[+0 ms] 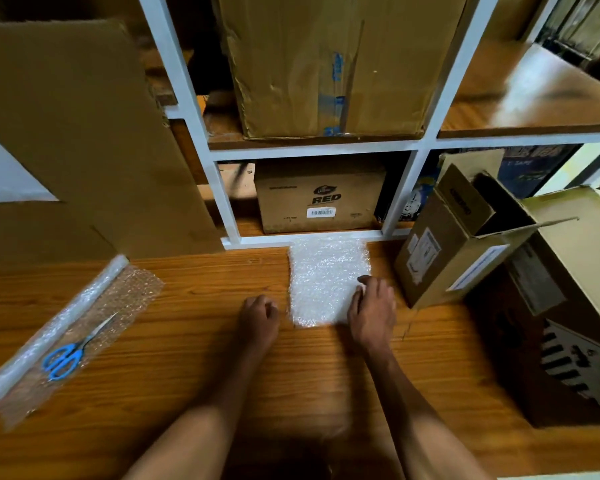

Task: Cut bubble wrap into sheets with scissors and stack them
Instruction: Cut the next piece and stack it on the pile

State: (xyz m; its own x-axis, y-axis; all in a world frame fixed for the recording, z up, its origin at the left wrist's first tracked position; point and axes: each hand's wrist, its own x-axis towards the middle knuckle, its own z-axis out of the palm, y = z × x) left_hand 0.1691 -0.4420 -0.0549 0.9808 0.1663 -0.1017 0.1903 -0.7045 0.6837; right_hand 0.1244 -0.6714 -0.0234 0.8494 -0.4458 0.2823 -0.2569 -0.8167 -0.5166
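White bubble-wrap sheets (326, 278) are lying stacked on the wooden tabletop (194, 341) by the shelf (312, 239). The right hand (373, 306) is resting on the stack's right edge, fingers (361, 291) bent against it; the left hand (258, 315) is sitting just beside, loosely curled, holding nothing. A box (321, 197) behind is reading "RED". Blue scissors (66, 356) are lying on the roll (66, 327), far left.
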